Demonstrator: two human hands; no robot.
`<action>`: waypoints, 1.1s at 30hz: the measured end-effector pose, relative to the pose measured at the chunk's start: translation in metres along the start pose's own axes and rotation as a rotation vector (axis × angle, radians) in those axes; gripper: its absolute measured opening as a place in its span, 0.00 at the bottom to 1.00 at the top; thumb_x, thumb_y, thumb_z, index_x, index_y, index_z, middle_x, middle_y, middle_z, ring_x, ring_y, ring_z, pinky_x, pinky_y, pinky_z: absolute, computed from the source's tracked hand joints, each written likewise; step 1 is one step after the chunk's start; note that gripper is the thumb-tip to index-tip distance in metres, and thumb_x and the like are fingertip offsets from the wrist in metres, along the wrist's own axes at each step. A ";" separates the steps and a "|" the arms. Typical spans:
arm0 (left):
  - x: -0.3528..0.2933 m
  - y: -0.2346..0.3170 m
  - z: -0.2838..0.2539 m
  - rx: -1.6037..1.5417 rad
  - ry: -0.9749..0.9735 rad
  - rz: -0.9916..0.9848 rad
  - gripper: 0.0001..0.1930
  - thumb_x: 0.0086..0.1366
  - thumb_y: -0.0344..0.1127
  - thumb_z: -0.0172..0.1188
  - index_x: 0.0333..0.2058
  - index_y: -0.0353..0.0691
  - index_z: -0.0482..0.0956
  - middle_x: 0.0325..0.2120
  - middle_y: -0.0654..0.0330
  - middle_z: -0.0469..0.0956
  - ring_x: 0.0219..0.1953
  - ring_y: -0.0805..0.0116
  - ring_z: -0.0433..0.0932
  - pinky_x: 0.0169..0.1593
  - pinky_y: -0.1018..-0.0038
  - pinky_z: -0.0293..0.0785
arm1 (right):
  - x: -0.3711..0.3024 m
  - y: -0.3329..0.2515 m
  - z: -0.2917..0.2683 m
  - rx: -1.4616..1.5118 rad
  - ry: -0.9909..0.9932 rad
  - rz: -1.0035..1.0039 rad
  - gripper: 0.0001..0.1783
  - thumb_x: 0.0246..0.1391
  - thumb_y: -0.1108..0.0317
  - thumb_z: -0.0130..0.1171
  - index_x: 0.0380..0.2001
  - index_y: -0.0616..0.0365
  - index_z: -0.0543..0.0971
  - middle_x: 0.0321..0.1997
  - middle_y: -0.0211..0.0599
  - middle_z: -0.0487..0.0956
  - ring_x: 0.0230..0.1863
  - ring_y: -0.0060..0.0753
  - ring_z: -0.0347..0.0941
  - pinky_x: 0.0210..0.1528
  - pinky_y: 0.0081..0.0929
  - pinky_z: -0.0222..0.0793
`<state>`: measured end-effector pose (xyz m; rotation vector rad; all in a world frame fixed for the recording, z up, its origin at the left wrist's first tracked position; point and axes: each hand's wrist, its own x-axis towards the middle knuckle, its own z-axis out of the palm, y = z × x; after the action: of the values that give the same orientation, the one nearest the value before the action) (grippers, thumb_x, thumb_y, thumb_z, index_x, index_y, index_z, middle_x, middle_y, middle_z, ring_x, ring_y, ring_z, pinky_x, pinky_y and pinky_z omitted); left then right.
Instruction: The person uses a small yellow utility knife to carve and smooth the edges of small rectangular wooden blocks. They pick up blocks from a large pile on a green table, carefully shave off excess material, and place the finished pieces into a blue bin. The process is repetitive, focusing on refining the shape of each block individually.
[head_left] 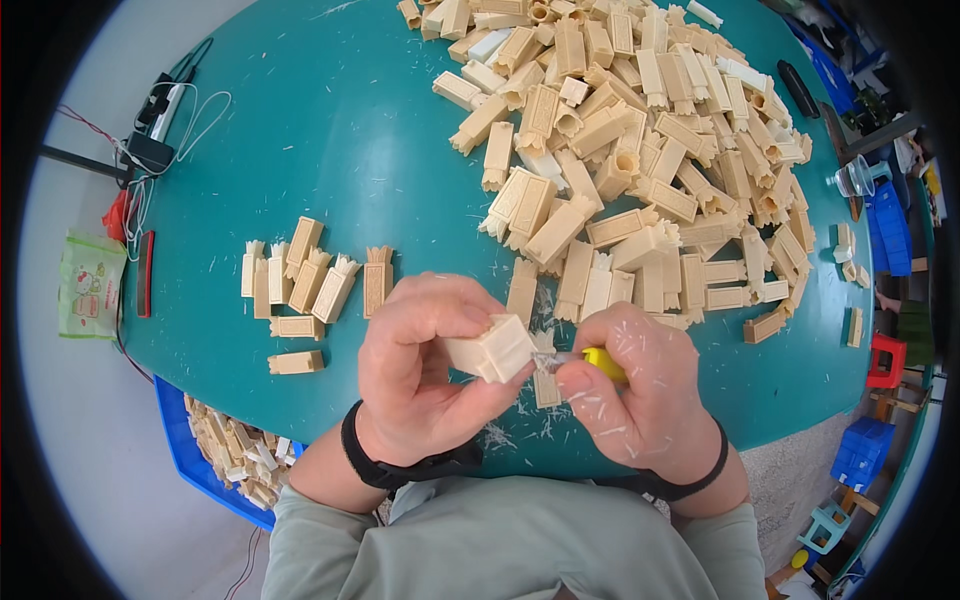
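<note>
The pale cream rectangular plastic-looking block (497,350) sits in front of you, above the table's near part, gripped by your left grip (418,370), its flat end facing you at a tilt. At the block's 3 o'clock, your right grip (645,385) is closed around a small yellow-handled tool with a narrow metal blade (606,364), its tip at the block's edge. Thin white plastic shavings (497,437) lie at 6 o'clock on the green smooth-topped table (330,160); some cling to your right grip. A large heap of beige moulded rectangular blocks (605,125) spreads at 1 o'clock, a smaller group of similar beige blocks (335,288) lies at 10, and a blue plastic bin (178,440) of blocks stands at 8.
</note>
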<state>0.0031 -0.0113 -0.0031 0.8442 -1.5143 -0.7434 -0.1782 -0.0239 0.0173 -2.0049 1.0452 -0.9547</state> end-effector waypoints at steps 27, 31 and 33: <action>0.003 0.003 -0.002 -0.161 -0.230 -0.118 0.16 0.48 0.29 0.67 0.36 0.36 0.73 0.30 0.56 0.76 0.31 0.66 0.75 0.32 0.76 0.70 | 0.006 0.005 -0.015 0.001 -0.007 0.000 0.13 0.45 0.60 0.63 0.23 0.57 0.72 0.18 0.36 0.70 0.16 0.38 0.67 0.17 0.28 0.61; 0.005 0.002 -0.007 -0.113 -0.230 -0.136 0.17 0.47 0.31 0.69 0.36 0.36 0.73 0.30 0.56 0.76 0.30 0.67 0.76 0.32 0.77 0.70 | 0.004 0.001 -0.017 -0.014 -0.085 -0.064 0.13 0.44 0.60 0.63 0.24 0.56 0.73 0.18 0.34 0.70 0.15 0.36 0.67 0.17 0.26 0.60; 0.005 0.003 -0.008 -0.071 -0.236 -0.131 0.18 0.47 0.31 0.69 0.35 0.36 0.73 0.30 0.55 0.76 0.30 0.66 0.76 0.32 0.77 0.71 | 0.005 0.000 -0.016 -0.030 -0.093 -0.075 0.13 0.44 0.60 0.63 0.24 0.56 0.73 0.17 0.34 0.70 0.15 0.35 0.66 0.16 0.26 0.60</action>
<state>0.0102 -0.0140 0.0025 0.8301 -1.6407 -1.0159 -0.1902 -0.0318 0.0265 -2.1051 0.9454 -0.8803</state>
